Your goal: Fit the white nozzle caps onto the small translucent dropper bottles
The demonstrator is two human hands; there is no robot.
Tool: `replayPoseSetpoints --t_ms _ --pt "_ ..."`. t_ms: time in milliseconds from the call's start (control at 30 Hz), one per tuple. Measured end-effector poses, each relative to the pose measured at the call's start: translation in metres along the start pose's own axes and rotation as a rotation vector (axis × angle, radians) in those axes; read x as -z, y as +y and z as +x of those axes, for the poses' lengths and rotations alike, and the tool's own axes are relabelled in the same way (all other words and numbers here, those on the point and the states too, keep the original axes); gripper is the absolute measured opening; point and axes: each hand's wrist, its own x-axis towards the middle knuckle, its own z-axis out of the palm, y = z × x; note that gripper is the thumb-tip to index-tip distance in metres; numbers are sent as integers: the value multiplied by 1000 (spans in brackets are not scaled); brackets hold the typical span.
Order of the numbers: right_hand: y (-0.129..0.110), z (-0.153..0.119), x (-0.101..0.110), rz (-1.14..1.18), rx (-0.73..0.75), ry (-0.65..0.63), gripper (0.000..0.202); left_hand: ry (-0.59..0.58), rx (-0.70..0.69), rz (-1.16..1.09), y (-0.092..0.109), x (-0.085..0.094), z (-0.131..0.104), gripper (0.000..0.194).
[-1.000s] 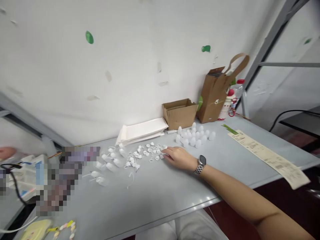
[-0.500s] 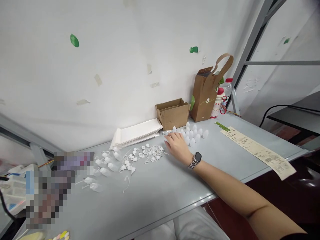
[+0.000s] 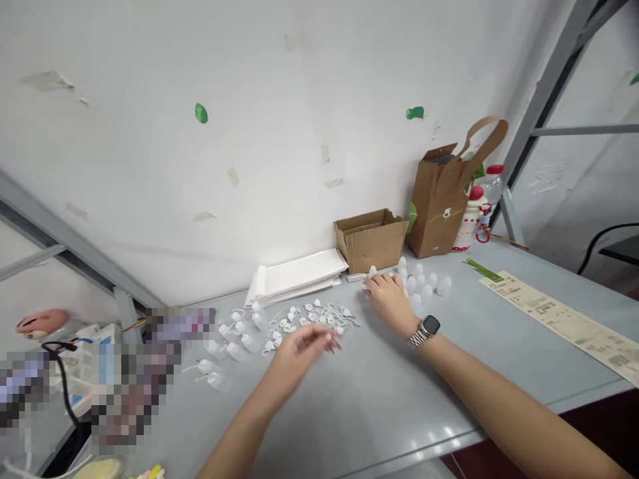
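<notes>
Bottles at left capped; bare bottles, loose caps remain.
My right hand at bare ones, left hand by caps; can't tell either grip.

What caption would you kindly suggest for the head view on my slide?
Left hand near small white caps, right hand by frosted rounded pieces, grey table.
</notes>
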Motion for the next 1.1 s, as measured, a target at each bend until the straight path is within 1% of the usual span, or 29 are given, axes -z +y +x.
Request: replayPoseSetpoints --t_ms 33,67,100,167,233,267,333,367,433,500,567,633,733,900,1000,1067,1100 --pt "0 0 0 3 6 3 17 64 43 -15 -2 0 9 25" --pt "0 0 0 8 14 7 18 166 54 -27 -5 -1 17 27" --pt "0 0 0 14 24 12 19 208 46 -34 -10 -1 24 28" --pt "-2 -1 3 28 49 24 20 250 22 -40 -21 -2 31 27" --pt "-7 -3 8 49 73 42 19 256 5 -5 -33 -3 29 22" --pt "-12 -4 12 74 90 54 20 256 -32 128 -38 -4 25 19" --pt "-23 -9 20 246 126 107 22 253 -110 400 -45 -4 18 17" --pt "-29 -12 24 317 139 108 23 261 -144 519 -48 -4 15 17" --pt "-42 -19 30 431 193 53 22 275 -196 687 -49 -3 12 17" --pt "-52 -25 34 494 265 -33 21 285 -240 784 -48 -2 11 17" --pt "-58 -29 36 523 311 -115 21 282 -278 850 -47 -2 10 17" --pt "-61 -30 35 545 314 -174 20 267 -305 913 -47 -3 9 16" --pt "-60 -32 34 584 265 -236 20 246 -329 1020 -51 -6 6 16" --pt "-60 -36 30 598 183 -334 27 254 -337 1175 -62 -10 8 17" --pt "-61 -38 28 601 178 -351 30 252 -341 1169 -63 -10 8 22" --pt "-62 -38 29 626 175 -356 27 258 -331 1098 -60 -9 8 22" --pt "-63 -38 30 654 162 -359 25 266 -311 1028 -58 -9 7 22"
